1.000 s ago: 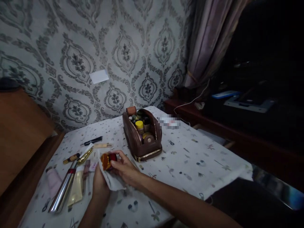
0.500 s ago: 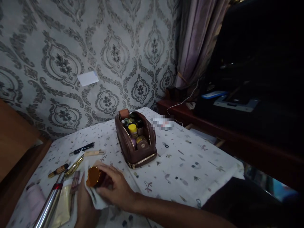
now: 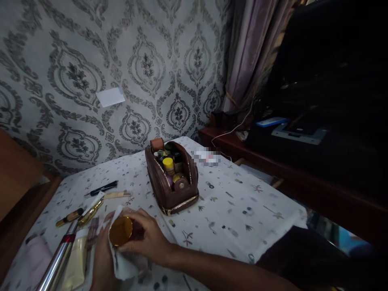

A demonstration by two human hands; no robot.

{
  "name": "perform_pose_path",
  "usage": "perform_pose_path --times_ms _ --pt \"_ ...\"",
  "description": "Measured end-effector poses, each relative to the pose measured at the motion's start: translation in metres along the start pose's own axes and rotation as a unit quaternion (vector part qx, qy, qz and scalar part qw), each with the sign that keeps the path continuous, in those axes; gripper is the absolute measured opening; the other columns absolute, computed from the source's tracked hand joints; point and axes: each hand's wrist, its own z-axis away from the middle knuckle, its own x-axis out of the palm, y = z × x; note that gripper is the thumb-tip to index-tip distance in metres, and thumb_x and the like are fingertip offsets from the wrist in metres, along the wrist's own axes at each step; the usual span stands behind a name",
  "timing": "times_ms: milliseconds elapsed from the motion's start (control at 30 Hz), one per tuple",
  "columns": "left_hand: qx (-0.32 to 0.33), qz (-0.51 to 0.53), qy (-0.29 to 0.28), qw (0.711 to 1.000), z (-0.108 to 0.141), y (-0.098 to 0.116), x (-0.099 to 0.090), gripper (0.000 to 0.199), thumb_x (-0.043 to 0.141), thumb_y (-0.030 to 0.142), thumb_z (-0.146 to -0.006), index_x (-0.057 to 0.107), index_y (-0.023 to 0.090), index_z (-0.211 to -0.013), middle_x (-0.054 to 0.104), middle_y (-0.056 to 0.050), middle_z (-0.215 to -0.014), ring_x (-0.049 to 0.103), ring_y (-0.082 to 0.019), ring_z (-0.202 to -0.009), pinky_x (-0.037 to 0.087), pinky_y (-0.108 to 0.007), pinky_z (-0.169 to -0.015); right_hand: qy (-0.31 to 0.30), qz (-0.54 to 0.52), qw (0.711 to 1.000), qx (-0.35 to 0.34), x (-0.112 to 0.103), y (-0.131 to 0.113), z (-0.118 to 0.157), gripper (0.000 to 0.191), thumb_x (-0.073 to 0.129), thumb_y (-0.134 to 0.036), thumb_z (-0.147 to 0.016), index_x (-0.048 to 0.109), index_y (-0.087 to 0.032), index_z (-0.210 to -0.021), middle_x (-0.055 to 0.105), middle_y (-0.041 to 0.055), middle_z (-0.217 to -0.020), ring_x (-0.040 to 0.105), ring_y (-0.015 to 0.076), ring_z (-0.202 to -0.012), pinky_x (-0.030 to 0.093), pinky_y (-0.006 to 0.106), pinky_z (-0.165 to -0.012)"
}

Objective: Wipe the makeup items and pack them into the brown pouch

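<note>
My right hand (image 3: 153, 238) is closed round a small jar with a shiny gold lid (image 3: 121, 231), the lid facing me. A white wipe (image 3: 123, 264) lies against the jar's side and hangs down below it. My left hand (image 3: 104, 256) is wrapped behind the wipe, pressing it to the jar; its fingers are partly hidden. Left of my hands lie a cream tube (image 3: 75, 260), a silver tube with a red band (image 3: 57, 260), a gold tube (image 3: 91, 212) and a pink bottle (image 3: 39, 256). Beyond them stands an unzipped brown cosmetic bag (image 3: 180, 204) holding several small containers.
A patterned white cloth (image 3: 224, 214) covers the table. A dark pen-like tube (image 3: 104, 188) and a beige stick (image 3: 117, 195) lie further back. To the right are a dark red desk (image 3: 263, 155), a white cable (image 3: 233, 132) and a large black screen (image 3: 327, 72).
The gold lid has turned to face me more fully and uncovered, where the wipe overlapped its edge before. The view has shifted slightly.
</note>
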Motion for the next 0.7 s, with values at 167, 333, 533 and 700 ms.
perform_pose_path --times_ms 167,333,533,700 --pt "-0.061 0.072 -0.018 0.995 0.018 0.017 0.024 0.036 0.079 0.031 -0.060 0.070 0.018 -0.091 0.072 0.000 -0.080 0.069 -0.027 -0.089 0.059 -0.036 -0.078 -0.012 -0.081 0.995 0.059 0.001 -0.001 -0.003 0.074 0.090 -0.056 -0.050 0.070 -0.021 -0.113 0.070 0.0045 -0.105 0.066 0.0210 -0.095 0.053 0.034 -0.089" --pt "-0.087 0.082 -0.009 0.993 0.022 0.016 0.024 0.030 0.077 0.028 -0.061 0.071 0.017 -0.088 0.073 -0.002 -0.080 0.069 -0.031 -0.094 0.060 -0.039 -0.080 -0.019 -0.138 0.985 0.106 0.004 -0.002 -0.001 0.075 0.090 -0.054 -0.051 0.066 -0.022 -0.114 0.072 0.0029 -0.101 0.069 0.0207 -0.092 0.055 0.035 -0.086" --pt "-0.062 0.027 -0.009 0.998 -0.002 -0.002 -0.012 0.028 0.079 0.024 -0.059 0.069 0.021 -0.085 0.073 -0.002 -0.083 0.066 -0.033 -0.105 0.061 -0.038 -0.084 -0.042 0.024 0.999 -0.022 -0.006 -0.019 0.001 0.073 0.087 -0.050 -0.060 0.063 -0.024 -0.124 0.068 0.0058 -0.117 0.065 0.0217 -0.106 0.051 0.033 -0.094" --pt "-0.045 0.032 -0.009 0.998 -0.019 -0.026 -0.023 0.025 0.071 0.040 -0.068 0.066 0.027 -0.089 0.071 -0.001 -0.087 0.063 -0.035 -0.112 0.062 -0.045 -0.085 -0.124 0.081 0.989 0.002 -0.013 -0.023 0.001 0.068 0.079 -0.055 -0.070 0.060 -0.024 -0.127 0.069 0.0039 -0.111 0.066 0.0187 -0.096 0.053 0.026 -0.085"
